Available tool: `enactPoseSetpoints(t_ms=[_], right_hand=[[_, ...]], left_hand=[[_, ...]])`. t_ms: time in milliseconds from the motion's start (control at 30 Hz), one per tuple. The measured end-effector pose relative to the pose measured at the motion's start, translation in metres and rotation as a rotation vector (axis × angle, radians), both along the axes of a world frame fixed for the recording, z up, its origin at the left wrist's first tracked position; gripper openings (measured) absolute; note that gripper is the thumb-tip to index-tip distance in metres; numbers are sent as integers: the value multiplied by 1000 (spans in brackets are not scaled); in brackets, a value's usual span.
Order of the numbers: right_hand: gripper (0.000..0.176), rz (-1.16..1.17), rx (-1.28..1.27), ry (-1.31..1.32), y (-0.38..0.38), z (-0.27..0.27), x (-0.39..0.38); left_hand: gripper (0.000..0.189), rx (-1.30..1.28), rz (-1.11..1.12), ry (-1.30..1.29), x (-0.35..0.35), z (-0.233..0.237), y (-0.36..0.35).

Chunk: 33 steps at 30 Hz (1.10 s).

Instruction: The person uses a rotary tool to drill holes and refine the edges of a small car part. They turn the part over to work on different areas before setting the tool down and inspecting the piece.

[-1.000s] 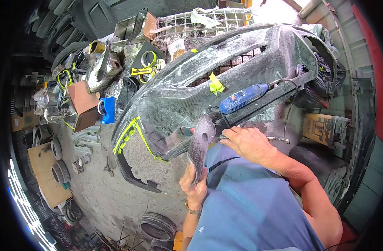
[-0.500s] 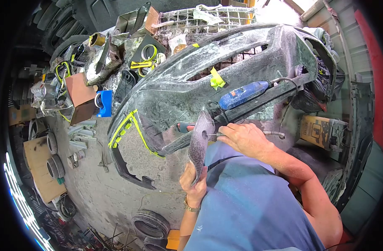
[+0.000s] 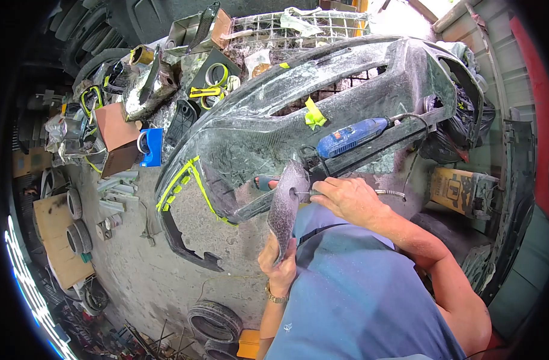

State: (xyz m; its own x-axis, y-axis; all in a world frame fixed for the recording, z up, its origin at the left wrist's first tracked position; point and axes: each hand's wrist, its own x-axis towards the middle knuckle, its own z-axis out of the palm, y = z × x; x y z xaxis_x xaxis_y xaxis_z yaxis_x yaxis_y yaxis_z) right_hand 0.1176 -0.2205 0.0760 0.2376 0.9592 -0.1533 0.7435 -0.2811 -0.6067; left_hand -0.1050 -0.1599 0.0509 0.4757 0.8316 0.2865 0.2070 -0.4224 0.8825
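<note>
Left hand [image 3: 280, 267], fingers closed around the lower edge of an upright speckled carbon panel [image 3: 284, 210]. Right hand [image 3: 346, 201] pinches a slim rotary handpiece [image 3: 303, 193] against the panel. Behind, a dusty bumper [image 3: 250, 138] carries a blue rotary tool [image 3: 351, 137]; cluttered concrete floor [image 3: 136, 270] below.

- Bright daylight comes from above the bumper [image 3: 250, 138], blowing out the top edge;
- left of the bumper, things sit dim;
- strong fisheye bending and a black vignette ring the frame; centre sharp.
</note>
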Motion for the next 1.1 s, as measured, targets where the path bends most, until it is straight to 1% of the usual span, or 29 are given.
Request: enactPoseSetpoints(t_ms=[33, 100, 233, 300, 433, 500, 700, 767, 833, 900, 1000, 1100], right_hand=[[26, -15, -1, 28, 0, 0, -1], [26, -10, -3, 54, 0, 1, 1], [27, -24, -44, 90, -1, 5, 6], [27, -17, -47, 78, 2, 8, 5], [28, -13, -84, 32, 3, 10, 4], [28, 7, -104, 37, 2, 10, 2], [28, 25, -101, 49, 1, 10, 3], [29, 35, -123, 71, 0, 9, 3], [29, 0, -67, 83, -1, 6, 1], [30, 6, -72, 108, -2, 8, -1], [30, -2, -67, 139, -3, 9, -2], [30, -11, -63, 141, -2, 7, -1]], left_hand=[[34, 2, 1, -1, -5, -3, 0], [56, -7, -117, 149, -19, -8, -2], [58, 21, -103, 126, -18, -10, -3], [60, 91, -115, 125, -21, -14, -3], [60, 131, -105, 141, -24, -19, -5], [55, 41, -111, 124, -20, -11, -4], [48, -39, -81, 132, -13, 1, -3], [49, -42, -81, 135, -15, -3, -4], [50, -47, -80, 138, -17, -8, -6], [50, 35, -59, 120, -19, -12, -7], [52, -26, -92, 146, -18, -8, -6], [53, -25, -94, 133, -18, -8, -5]])
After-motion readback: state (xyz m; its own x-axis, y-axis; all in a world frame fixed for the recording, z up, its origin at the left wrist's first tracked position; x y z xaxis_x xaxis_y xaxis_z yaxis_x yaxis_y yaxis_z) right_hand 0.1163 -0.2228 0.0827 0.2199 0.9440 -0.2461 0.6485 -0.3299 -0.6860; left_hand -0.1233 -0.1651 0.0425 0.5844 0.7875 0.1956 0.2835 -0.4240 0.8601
